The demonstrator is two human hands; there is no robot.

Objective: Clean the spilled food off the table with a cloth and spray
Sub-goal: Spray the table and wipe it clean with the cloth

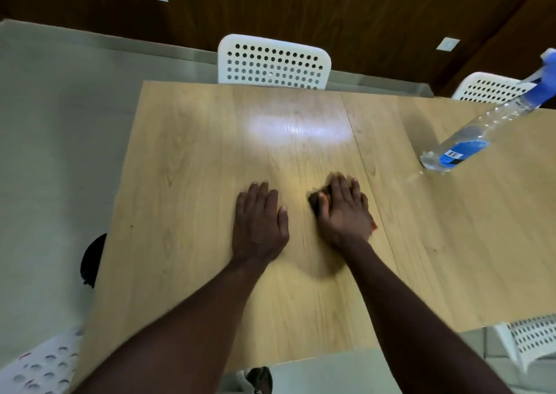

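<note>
My right hand [343,213] lies flat on a dark cloth [314,199] near the middle of the light wooden table [186,165], fingers spread over it and slightly blurred. Only the cloth's left edge and a small reddish corner at the right show from under the hand. My left hand [260,222] rests flat on the bare table just left of it, fingers straight, holding nothing. A clear spray bottle [469,140] with a blue label and blue trigger head stands on the table at the far right, apart from both hands. I see no spilled food on the wood.
White perforated chairs stand at the table's far side [273,62], far right [487,88], near right [529,339] and near left [45,366]. A seam [361,152] runs down the tabletop right of my right hand. Grey floor lies to the left.
</note>
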